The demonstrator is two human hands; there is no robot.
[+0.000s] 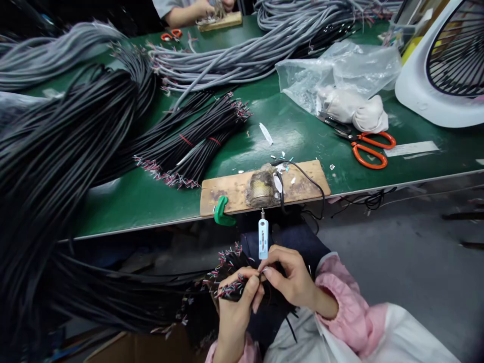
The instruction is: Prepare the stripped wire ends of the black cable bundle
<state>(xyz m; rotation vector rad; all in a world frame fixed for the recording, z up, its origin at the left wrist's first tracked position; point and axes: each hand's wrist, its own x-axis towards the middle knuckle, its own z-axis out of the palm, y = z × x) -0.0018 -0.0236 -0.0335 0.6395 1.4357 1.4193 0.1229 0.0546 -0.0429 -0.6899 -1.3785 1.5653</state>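
My left hand (239, 297) is closed around the ends of several thin black cables (231, 291), whose red, white and other coloured wire tips fan out. Against it, my right hand (292, 275) pinches the fine wires at one cable's end between thumb and fingers. Just above my fingertips, a light-blue handled tool (263, 241) points up toward a round, grimy motor-like block (261, 187) on a wooden board (227, 191). More black cables (124, 287) run from the left toward my lap, with a bunch of their ends (227, 262) behind my left hand.
A green clamp (224, 212) grips the board at the table's (177, 212) edge. Tied black cable bundles (196, 136) and grey cables (234, 63) lie behind it. Orange-handled scissors (372, 146), a plastic bag (340, 65) and a white fan (419, 101) stand rightward. A co-worker's hands (204, 7) show opposite.
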